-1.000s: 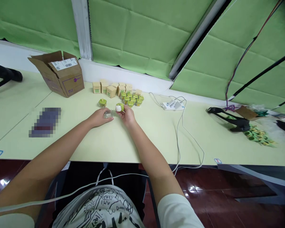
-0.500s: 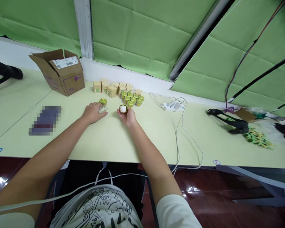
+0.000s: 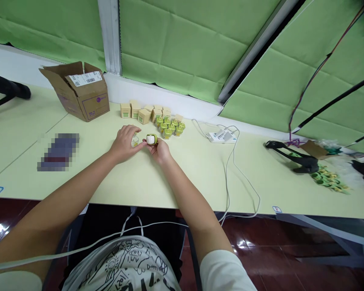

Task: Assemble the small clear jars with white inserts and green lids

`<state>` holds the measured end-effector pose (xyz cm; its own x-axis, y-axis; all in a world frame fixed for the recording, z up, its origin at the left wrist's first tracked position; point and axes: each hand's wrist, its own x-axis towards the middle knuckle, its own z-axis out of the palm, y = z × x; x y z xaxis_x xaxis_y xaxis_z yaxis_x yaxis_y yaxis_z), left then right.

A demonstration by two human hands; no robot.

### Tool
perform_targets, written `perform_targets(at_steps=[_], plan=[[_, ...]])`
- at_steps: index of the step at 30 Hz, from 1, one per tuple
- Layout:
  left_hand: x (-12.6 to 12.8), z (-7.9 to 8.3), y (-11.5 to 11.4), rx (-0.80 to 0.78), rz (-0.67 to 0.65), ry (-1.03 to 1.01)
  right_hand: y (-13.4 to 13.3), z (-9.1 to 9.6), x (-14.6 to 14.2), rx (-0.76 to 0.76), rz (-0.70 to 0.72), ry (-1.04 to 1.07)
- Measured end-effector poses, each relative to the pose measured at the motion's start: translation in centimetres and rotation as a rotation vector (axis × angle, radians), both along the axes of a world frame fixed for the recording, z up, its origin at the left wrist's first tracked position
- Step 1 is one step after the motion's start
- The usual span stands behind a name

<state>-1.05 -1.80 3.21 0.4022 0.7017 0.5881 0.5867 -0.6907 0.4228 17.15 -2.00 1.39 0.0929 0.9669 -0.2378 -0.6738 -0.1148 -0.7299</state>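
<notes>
My left hand (image 3: 126,142) curves around a small clear plastic cup (image 3: 135,140), with the cup showing between its fingers and thumb. The thumb reaches right, close to the piece in my other hand; whether they touch is hard to tell. My right hand (image 3: 159,151) grips a small green-rimmed piece with a white block-like face (image 3: 151,139), turned toward me. Just behind the hands stands a cluster of small clear containers with green lids (image 3: 168,130). Part of the cup lies hidden behind my left fingers.
Small tan cartons (image 3: 144,116) stand behind the lidded containers. An open cardboard box (image 3: 92,104) is at back left, near a blurred dark patch (image 3: 59,152). A white power strip (image 3: 223,136) with cables (image 3: 226,178) lies right. Farther right are a black stand (image 3: 294,157) and green pieces (image 3: 329,178).
My hands have come closer together. My right hand carried the green-rimmed piece left, and my left hand moved right with its fingers raised. The green-lidded container beside my left hand is now hidden.
</notes>
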Motion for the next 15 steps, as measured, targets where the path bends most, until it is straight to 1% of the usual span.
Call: perform_targets(at_steps=[2, 6, 8, 12, 15], plan=[[0.3, -0.3, -0.1, 0.031, -0.051, -0.015, -0.5, 0.5, -0.5, -0.03, 0.04, -0.022], [0.9, -0.7, -0.2, 0.059, -0.088, -0.05, -1.1, 0.7, -1.3, 0.039, 0.051, -0.074], [1.0, -0.9, -0.2, 0.06, -0.095, -0.089, -1.2, 0.6, -1.6, 0.046, 0.06, -0.092], [1.0, -1.3, 0.2, -0.012, -0.117, -0.169, -1.4, 0.7, -1.8, 0.02, 0.068, -0.103], [1.0, -1.4, 0.5, -0.075, -0.117, -0.19, -1.6, 1.1, -1.4, -0.027, 0.064, -0.16]])
